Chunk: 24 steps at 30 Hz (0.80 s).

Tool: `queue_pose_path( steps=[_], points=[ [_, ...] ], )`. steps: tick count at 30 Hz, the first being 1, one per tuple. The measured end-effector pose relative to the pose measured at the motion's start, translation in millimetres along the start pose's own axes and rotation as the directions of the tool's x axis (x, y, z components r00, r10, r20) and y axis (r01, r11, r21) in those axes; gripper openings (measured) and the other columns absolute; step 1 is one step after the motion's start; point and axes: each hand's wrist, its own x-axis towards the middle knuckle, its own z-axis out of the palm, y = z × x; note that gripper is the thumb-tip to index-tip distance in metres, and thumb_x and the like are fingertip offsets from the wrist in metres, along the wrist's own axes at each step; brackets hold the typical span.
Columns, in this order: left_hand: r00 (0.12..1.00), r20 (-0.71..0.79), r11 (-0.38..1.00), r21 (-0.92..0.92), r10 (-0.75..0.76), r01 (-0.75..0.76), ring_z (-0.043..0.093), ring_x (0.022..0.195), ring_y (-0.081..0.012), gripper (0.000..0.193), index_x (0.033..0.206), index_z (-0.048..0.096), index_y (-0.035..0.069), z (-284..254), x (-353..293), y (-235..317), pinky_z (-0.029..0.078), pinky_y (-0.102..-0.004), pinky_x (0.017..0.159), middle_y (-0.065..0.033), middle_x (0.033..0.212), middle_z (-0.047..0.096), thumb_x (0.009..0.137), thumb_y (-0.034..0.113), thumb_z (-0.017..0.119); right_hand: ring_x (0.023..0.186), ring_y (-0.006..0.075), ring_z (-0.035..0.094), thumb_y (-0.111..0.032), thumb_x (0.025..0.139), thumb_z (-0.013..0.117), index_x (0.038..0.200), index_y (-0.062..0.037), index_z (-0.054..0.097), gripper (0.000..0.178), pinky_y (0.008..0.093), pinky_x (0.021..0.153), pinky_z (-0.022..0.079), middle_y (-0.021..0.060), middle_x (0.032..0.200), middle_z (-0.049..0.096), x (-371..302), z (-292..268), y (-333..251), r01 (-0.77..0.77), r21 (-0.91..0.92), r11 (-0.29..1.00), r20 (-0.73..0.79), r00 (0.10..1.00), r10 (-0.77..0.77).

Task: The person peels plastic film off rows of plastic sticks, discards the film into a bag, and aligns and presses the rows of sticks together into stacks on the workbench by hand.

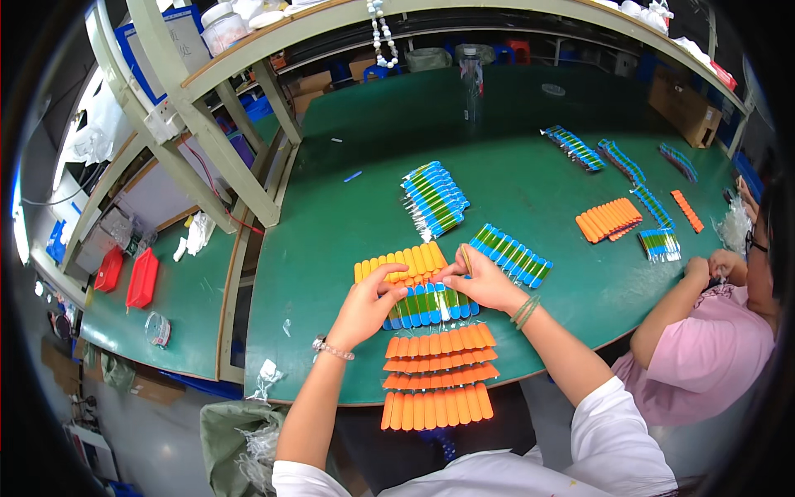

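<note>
- At the far left, two red plastic trays lie on a lower green bench beyond a grey-green metal shelf frame.
- The person's left hand rests with curled fingers on a row of yellow-capped, green-and-blue plastic sticks, thumb and fingertips touching its left end; whether it actually grips one cannot be told.
- Just below that row, toward the person, lie four overlapping rows of orange plastic sticks.
- The right hand pinches one thin stick upright between thumb and forefinger, at the row's right end.
- Just beside it to the right lies a fan of blue-tipped green sticks.
- The green table top carries further bundles toward its far right.
- At the right edge, another person in a pink shirt works with both hands together.
</note>
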Motion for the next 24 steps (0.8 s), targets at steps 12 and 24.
queue_pose_path(
  steps=[12, 24],
  points=[
    [0.938, 0.134, 0.611, 0.727, 0.32, -0.313, 0.053, 0.112, -0.027, 0.059, 0.125, 0.065, 0.005, 6, -44, 6, 0.042, -0.0397, 0.097, -0.008, 0.127, 0.061, 0.082, 0.044, 0.075, 0.11, 0.0233, 0.061, -0.034, 0.077, 0.084, 0.09, -0.0039, 0.04, 0.055, 0.0372, 0.1, 0.043, 0.0054, 0.122, 0.07, -40, -5, -24, 0.262, -0.616, 0.743, 0.24, 0.961, -0.139],
    [0.895, 0.183, 0.574, 0.711, 0.406, -0.406, 0.06, 0.118, -0.0293, 0.052, 0.127, 0.059, 0.0, 3, -49, -6, 0.044, -0.0423, 0.103, -0.0158, 0.127, 0.063, 0.087, 0.03, 0.07, 0.082, 0.0366, 0.069, -0.015, 0.09, 0.068, 0.094, -0.0028, 0.047, 0.025, 0.0456, 0.066, 0.055, 0.0144, 0.09, 0.072, -47, -9, -8, 0.366, -0.732, 0.575, 0.111, 0.896, -0.429]
  ],
)
